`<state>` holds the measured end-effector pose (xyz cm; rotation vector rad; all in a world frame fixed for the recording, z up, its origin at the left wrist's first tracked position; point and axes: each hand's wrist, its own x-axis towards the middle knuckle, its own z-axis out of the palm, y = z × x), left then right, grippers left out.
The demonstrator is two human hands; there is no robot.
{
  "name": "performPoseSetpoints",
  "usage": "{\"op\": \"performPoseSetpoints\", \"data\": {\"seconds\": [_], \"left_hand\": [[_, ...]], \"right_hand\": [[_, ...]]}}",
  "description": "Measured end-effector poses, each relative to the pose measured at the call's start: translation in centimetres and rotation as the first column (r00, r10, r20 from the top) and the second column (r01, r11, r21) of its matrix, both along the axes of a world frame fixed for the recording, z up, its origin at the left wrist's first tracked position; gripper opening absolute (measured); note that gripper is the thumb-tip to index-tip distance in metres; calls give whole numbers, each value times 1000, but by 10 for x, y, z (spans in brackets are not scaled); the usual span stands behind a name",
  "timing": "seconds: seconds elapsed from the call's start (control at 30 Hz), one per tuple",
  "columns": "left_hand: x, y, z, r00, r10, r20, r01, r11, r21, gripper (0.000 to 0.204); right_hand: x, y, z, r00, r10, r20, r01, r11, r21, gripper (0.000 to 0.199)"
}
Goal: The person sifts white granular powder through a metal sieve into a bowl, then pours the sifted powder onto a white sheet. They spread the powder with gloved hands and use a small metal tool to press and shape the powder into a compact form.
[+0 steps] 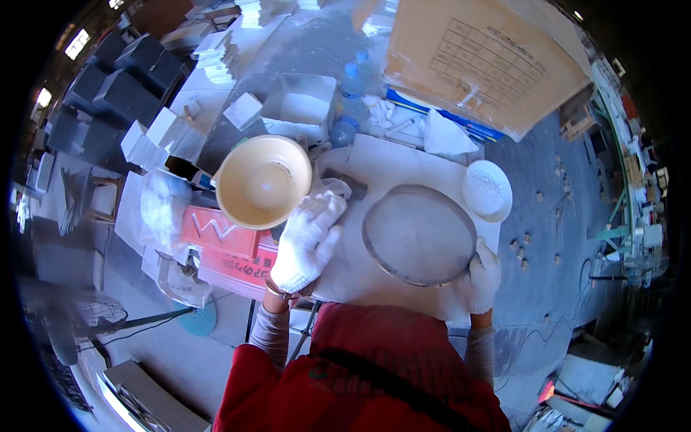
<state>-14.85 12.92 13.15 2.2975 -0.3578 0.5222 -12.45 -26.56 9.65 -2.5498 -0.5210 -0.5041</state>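
Red packages left; tan chart board behind

My left hand and right hand wear white knit gloves — a bracelet at the left wrist, grey sleeves, red vest with a dark strap.

We hold a tan bowl up in our gloved left hand, tilted so its inside shows. Our gloved right hand grips the rim of a round sieve lying on the white table, near a small white dish.
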Motion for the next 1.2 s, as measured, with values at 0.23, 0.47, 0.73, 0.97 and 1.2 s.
{"op": "performPoseSetpoints", "data": {"seconds": [0.23,0.47,0.73,0.97,1.2], "left_hand": [[3,-24,-15,963,-162,-215,220,934,282,69],[25,-57,-31,990,-22,-140,70,937,343,88],[68,-63,-48,982,177,57,-186,923,338,87],[78,-41,-28,880,474,-4,-451,833,-320,57],[86,12,27,793,587,-164,-552,578,-601,43]], "right_hand": [[-12,9,-4,998,-58,-33,61,993,97,21],[-13,15,-10,963,-173,-205,223,941,255,18],[-5,1,-3,971,-158,179,174,982,-78,41],[34,-59,-48,765,-576,-288,638,740,215,54],[64,-93,-79,684,-526,-506,707,650,279,51]]}}
